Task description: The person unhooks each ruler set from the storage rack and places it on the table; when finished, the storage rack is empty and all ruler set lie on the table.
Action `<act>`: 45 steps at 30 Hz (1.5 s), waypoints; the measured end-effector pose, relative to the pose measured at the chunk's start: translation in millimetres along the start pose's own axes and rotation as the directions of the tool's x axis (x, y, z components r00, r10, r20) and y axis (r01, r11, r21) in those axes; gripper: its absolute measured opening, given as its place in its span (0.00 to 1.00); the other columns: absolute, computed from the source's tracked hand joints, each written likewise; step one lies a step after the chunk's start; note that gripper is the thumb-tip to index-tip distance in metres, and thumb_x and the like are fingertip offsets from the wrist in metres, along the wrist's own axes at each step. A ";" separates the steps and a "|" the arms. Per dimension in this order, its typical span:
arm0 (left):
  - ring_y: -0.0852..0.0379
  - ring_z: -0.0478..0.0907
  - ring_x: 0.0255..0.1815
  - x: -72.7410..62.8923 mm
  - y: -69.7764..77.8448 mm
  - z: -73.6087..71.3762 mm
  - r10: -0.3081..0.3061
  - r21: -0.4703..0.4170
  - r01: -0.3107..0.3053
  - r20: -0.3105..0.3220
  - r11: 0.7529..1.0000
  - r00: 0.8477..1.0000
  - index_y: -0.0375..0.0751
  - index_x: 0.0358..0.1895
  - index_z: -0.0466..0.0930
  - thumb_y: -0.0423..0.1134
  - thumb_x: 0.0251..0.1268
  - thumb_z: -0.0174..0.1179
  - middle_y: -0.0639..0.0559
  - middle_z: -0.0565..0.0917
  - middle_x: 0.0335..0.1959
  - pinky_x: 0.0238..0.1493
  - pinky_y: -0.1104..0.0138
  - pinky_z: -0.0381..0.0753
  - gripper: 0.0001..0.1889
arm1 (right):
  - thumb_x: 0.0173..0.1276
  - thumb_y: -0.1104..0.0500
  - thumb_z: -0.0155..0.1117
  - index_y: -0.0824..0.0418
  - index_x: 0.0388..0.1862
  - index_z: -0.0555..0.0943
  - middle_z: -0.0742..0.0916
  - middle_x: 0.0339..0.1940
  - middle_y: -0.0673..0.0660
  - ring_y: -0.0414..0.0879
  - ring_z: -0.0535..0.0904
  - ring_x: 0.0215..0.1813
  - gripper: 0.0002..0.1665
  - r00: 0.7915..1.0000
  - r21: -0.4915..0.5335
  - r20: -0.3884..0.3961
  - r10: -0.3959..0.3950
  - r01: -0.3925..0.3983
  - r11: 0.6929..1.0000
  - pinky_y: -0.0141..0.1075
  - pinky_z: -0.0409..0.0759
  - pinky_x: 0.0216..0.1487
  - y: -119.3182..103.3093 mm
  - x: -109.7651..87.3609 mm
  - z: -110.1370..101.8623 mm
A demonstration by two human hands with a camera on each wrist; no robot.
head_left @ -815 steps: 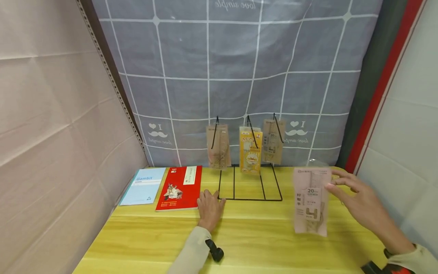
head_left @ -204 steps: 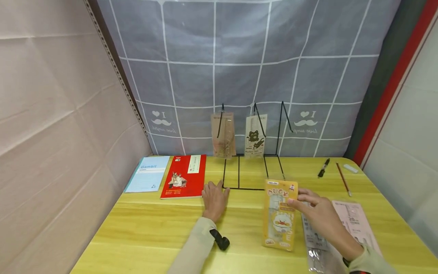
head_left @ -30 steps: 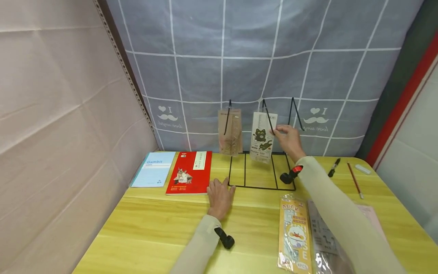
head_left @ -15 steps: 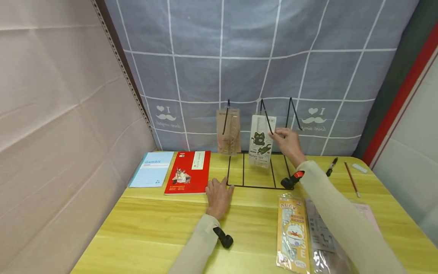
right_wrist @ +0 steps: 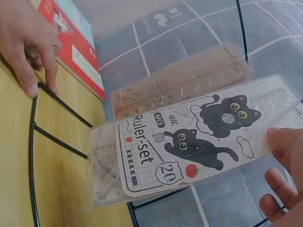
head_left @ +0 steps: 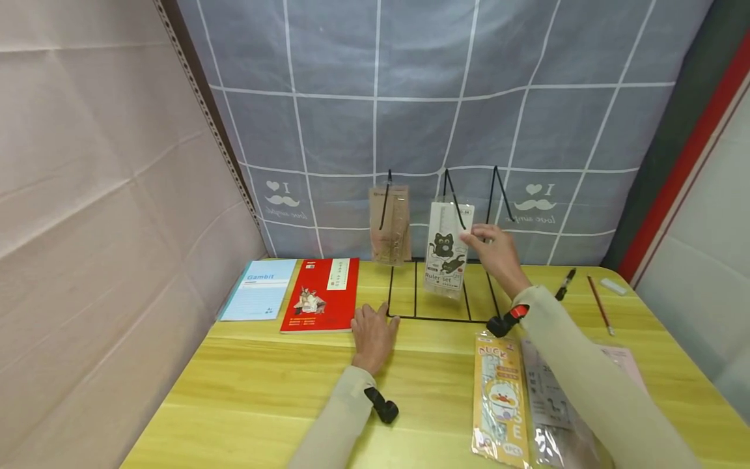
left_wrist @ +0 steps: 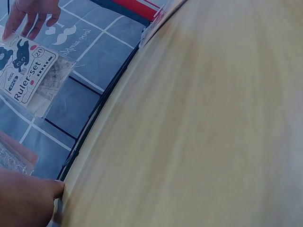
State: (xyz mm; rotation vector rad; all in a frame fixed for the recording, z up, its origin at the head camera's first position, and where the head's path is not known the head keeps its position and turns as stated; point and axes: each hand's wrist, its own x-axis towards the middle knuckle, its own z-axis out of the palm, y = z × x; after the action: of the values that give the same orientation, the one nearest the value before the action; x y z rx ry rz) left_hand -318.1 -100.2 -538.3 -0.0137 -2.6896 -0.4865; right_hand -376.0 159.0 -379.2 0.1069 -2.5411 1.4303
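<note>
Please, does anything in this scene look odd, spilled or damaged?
The gray cloth behind the black rack shows its printed words backwards, while "Gambit" on the blue notebook reads normally, so the cloth probably hangs reversed. I see no spill or damage.

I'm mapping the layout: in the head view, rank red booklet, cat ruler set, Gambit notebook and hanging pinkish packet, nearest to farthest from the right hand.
1. Cat ruler set: pinched in the right hand.
2. Pinkish packet: hanging just left.
3. Red booklet: farther left, lying flat.
4. Gambit notebook: leftmost, beside the booklet.
</note>
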 end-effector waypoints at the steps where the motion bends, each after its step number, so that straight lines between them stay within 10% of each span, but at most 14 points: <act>1: 0.52 0.56 0.32 0.2 0.0 0.3 -0.002 -0.002 0.002 0.003 1.000 1.000 0.46 0.65 0.84 0.54 0.70 0.66 0.45 0.76 0.36 0.37 0.64 0.50 0.25 | 0.73 0.33 0.62 0.68 0.70 0.77 0.71 0.80 0.59 0.61 0.60 0.83 0.44 1.000 -0.007 0.003 -0.003 0.003 1.000 0.59 0.60 0.80 -0.3 -1.5 -0.6; 45: 0.51 0.59 0.32 0.0 1.9 -2.6 -0.008 0.002 0.008 0.012 1.000 1.000 0.46 0.65 0.84 0.53 0.70 0.67 0.45 0.76 0.36 0.37 0.63 0.54 0.25 | 0.71 0.31 0.63 0.67 0.65 0.80 0.70 0.82 0.57 0.65 0.56 0.85 0.43 0.996 -0.038 0.085 0.010 -0.007 0.999 0.68 0.52 0.79 -7.9 -68.8 -21.1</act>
State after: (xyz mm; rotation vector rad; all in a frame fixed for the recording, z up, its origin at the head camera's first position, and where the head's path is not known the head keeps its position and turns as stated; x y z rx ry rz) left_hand -316.9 -99.3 -535.4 -0.0056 -2.7030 -0.4874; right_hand -304.4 169.7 -377.8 0.1538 -2.6384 1.4092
